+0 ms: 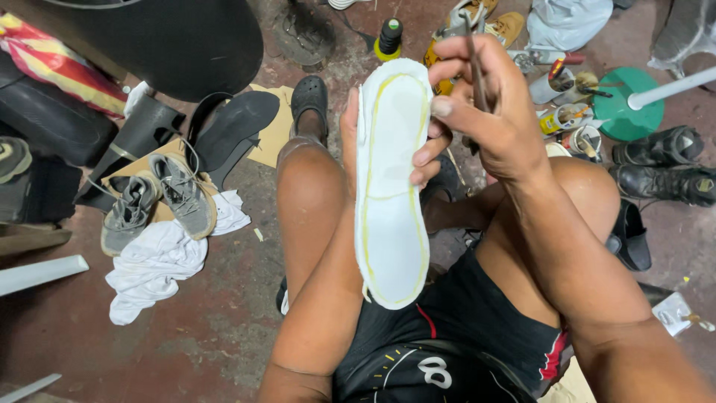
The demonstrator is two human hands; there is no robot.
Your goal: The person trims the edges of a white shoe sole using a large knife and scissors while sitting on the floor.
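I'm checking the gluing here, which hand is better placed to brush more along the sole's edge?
Probably the right hand: it grips the brush beside the sole's top edge, while the left hand is occupied holding the sole upright.

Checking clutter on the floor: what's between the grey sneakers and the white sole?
In the head view: bare floor, then the person's left knee, between the sneakers and the sole. A white cloth lies lower down.
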